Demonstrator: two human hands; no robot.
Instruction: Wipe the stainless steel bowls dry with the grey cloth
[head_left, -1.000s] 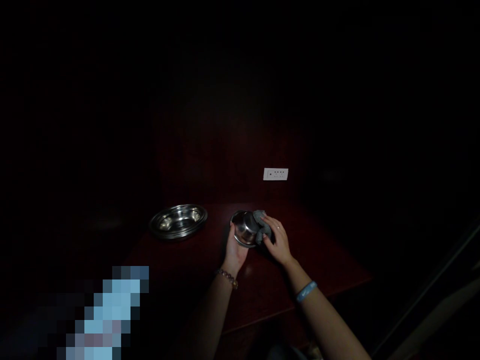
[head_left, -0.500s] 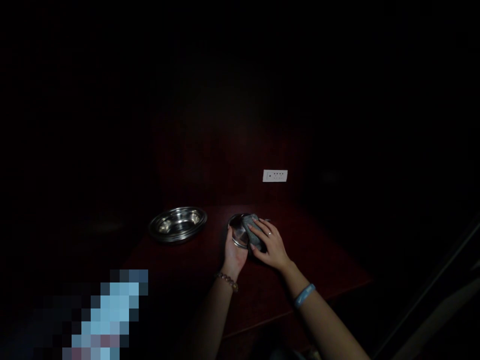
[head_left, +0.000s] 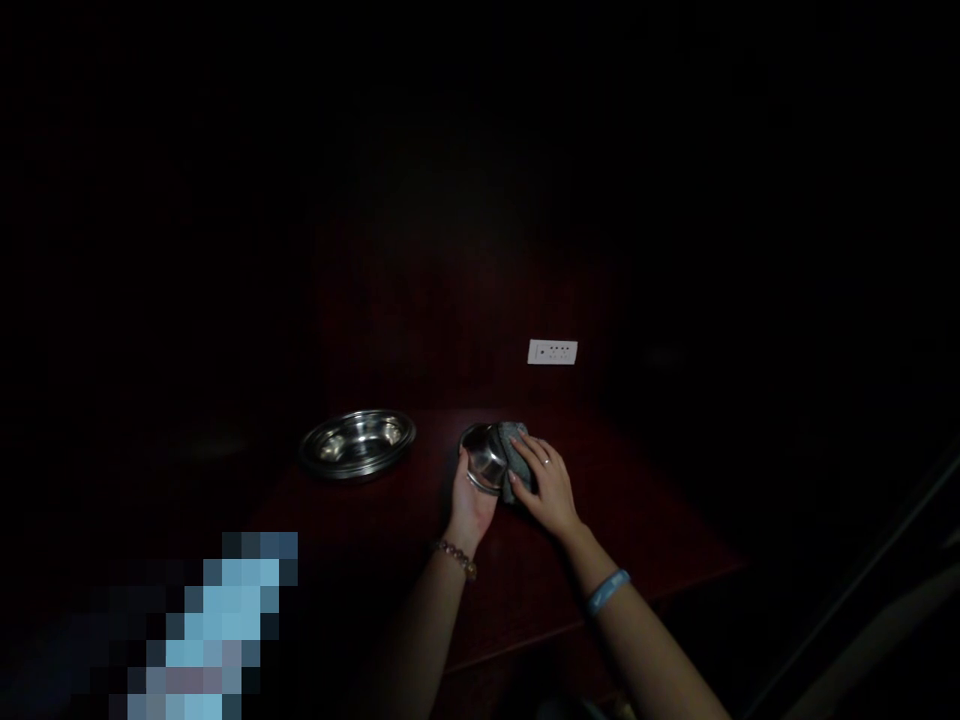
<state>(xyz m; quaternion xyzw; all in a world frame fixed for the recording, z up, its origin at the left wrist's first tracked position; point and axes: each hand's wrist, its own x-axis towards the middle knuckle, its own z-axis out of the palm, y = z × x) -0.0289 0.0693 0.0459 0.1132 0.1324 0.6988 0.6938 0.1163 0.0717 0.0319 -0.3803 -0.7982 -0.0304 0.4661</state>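
A small shiny metal bowl [head_left: 484,455] is held tilted above the dark red table, its near left rim gripped by my left hand [head_left: 470,505]. The thumb lies along the rim, and the other fingers are hidden beneath the bowl. On the bowl's right side, my right hand [head_left: 550,487] presses a grey cloth [head_left: 516,462] against the metal. Its fingers lie over the cloth, and a ring shows on one of them. To the left stand nested round metal dishes [head_left: 358,446], apart from both hands.
The dark red table [head_left: 517,610] has its front edge low in view. A white socket plate [head_left: 553,352] sits on the dark wall behind. At the lower left is a blurred-out, pixelated light blue patch [head_left: 225,620]. Most of the surroundings are too dark to make out.
My right hand and the grey cloth have slid slightly to the right, so more of the bowl's inside shows. My left hand keeps its hold, with the bowl turned a little.
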